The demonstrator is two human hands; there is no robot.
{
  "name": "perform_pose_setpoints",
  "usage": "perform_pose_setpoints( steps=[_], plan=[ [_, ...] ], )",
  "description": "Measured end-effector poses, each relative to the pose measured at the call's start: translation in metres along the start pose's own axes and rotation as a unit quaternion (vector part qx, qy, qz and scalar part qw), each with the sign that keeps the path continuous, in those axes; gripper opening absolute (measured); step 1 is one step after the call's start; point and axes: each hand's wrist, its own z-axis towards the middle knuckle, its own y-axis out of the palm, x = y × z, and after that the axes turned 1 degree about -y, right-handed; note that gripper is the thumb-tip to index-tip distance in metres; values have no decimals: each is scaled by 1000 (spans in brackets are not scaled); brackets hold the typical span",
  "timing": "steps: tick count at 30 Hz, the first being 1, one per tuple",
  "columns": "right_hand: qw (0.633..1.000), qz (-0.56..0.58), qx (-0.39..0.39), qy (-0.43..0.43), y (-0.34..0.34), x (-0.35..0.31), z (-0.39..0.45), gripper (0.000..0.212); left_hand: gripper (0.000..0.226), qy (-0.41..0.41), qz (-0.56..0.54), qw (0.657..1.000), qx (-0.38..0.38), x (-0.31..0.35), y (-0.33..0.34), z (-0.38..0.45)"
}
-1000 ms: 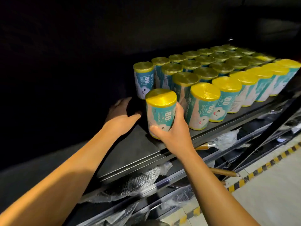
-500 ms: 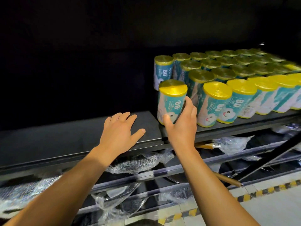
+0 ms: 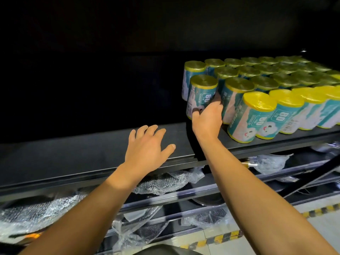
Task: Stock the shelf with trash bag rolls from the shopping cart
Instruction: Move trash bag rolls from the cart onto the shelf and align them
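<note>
Hands at work on a dark store shelf (image 3: 92, 155): the right hand (image 3: 207, 120) grips a yellow-topped trash bag roll (image 3: 200, 96) standing upright at the left end of the stocked rows (image 3: 276, 85), while the left hand (image 3: 147, 150), fingers spread and holding nothing, rests on the bare shelf nearby.

held roll (image 3: 200, 96): teal label, yellow top; upright on shelf (image 3: 92, 155), in right hand (image 3: 207, 120)
stocked rolls (image 3: 266, 89): upright rows, right of and behind the grip; nearest touching
</note>
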Motion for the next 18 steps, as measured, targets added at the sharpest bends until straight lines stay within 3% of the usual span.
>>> perform_pose_setpoints(
  steps=[3,13,18],
  plan=[
    [1000,2,-4,21,10,-3,11,83,69,2,-15,1000,-6,1,-2,0],
    [997,-3,20,68,33,-10,35,73,67,11,-27,1000,-11,-1,-1,-1],
    [996,9,-33,82,22,-6,21,87,68,10,-26,1000,-8,-2,-1,0]
  ],
)
